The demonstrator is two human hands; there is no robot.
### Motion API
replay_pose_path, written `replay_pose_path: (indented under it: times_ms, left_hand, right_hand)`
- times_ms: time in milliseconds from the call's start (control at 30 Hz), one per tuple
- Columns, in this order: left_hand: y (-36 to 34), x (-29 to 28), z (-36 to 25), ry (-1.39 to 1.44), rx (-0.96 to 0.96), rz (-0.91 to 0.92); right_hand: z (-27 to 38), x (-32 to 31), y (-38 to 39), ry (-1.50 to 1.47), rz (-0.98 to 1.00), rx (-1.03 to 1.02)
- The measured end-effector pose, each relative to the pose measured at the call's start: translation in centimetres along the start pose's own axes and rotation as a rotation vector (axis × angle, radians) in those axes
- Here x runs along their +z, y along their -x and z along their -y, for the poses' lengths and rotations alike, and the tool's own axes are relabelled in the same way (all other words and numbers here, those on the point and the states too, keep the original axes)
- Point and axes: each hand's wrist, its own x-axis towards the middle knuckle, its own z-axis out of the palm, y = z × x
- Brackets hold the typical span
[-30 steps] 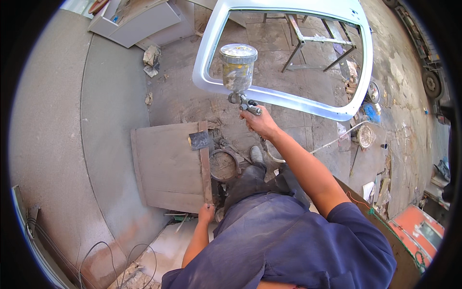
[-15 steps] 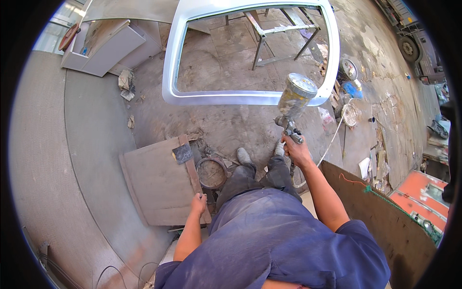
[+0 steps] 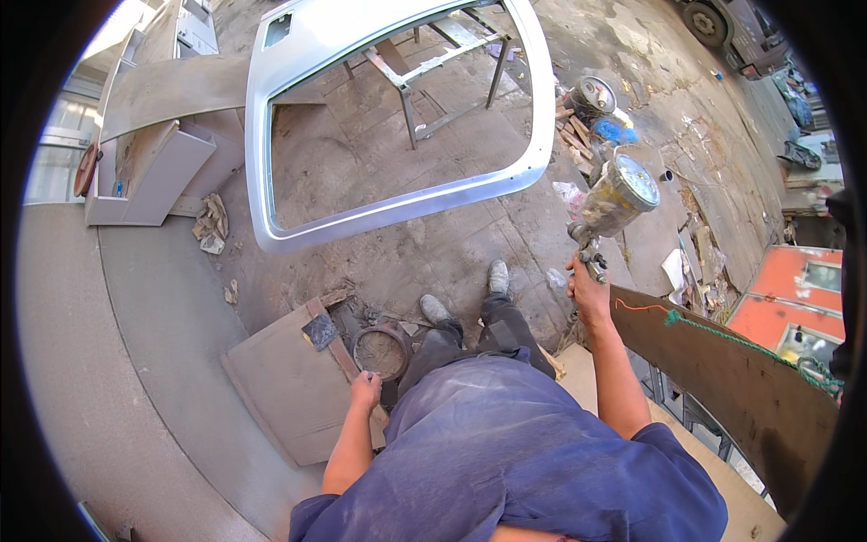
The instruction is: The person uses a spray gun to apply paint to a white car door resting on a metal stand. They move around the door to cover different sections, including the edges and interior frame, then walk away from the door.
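My right hand [image 3: 589,285] is shut on the handle of a metal spray gun [image 3: 591,253] with a paint-splattered cup [image 3: 616,194] on top. It is at the right, lower than the pale silver-white vehicle door frame [image 3: 397,199], whose large window opening shows a metal stand [image 3: 406,95] behind it. My left hand [image 3: 366,388] is closed at the lower middle, over or beside a dusty board [image 3: 280,379] with a dark patch on it; what it holds, if anything, I cannot make out. My two booted feet show below.
Grey panels [image 3: 144,325] run down the left, below cabinet pieces [image 3: 163,176]. A round bin [image 3: 379,352] lies by my legs. A brown board [image 3: 731,379] with green rope borders my right. Wood scraps, cans, an orange cabinet [image 3: 781,285] and a truck wheel [image 3: 704,23] are at right.
My right hand has moved rightward with the spray gun, away from the door frame. The view has turned, so the frame appears farther left. My left hand appears slightly higher and farther left.
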Motion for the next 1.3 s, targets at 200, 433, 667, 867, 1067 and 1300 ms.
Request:
replay_pose_path:
  times_ms: [200, 433, 667, 867, 1067, 1300]
  left_hand:
    - [-0.7, 1.5, -3.1, -0.043, 0.037, -0.049]
    - [2.3, 4.5, -11.0, -0.064, 0.001, -0.043]
    - [3.2, 11.2, -11.0, 0.036, -0.031, -0.074]
    - [6.2, 12.4, -12.2, -0.054, 0.013, -0.012]
    - [2.1, 12.6, -9.1, -0.096, 0.113, -0.026]
    - [-5.6, 8.7, -11.7, 0.221, -0.050, 0.016]
  right_hand:
    - [3.0, -3.3, -0.7, 0.169, 0.388, 0.201]
    - [6.7, -5.6, -8.8, 0.267, 0.402, 0.115]
    - [16.0, -4.5, -19.8, 0.270, 0.303, -0.073]
    - [21.3, -2.3, -25.5, 0.251, 0.197, -0.240]
    - [21.8, -1.6, -22.8, 0.327, 0.224, -0.177]
    - [21.6, -3.4, -13.0, 0.538, 0.489, 0.163]
